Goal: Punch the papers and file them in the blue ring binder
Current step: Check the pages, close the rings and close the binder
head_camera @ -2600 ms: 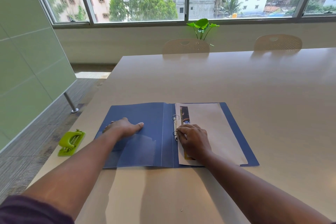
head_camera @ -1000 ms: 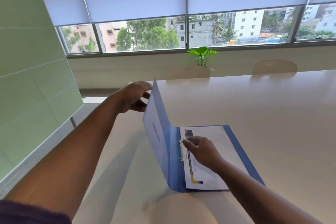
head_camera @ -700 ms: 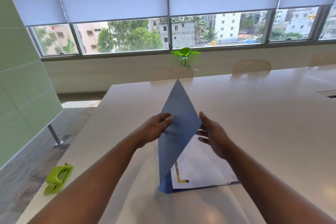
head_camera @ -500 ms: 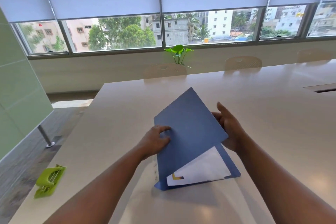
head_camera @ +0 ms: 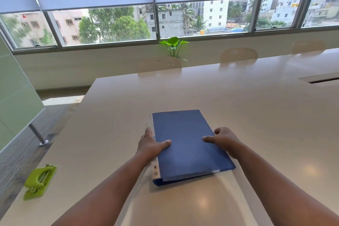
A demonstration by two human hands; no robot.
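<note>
Binder (head_camera: pixel 187 145) now closed, flat on tabletop near front edge; half second ago cover was still coming down. Left hand (head_camera: pixel 151 145) clasps spine edge, right hand (head_camera: pixel 224 142) open edge, thumbs on cover. Papers inside; filing looks done. Punch (head_camera: pixel 39 181) at front-left corner.

We have one view, worn on the head, looking forward and down across the surface (head_camera: pixel 238 108) toward the windows (head_camera: pixel 117 25), close above both hands (head_camera: pixel 152 145).
</note>
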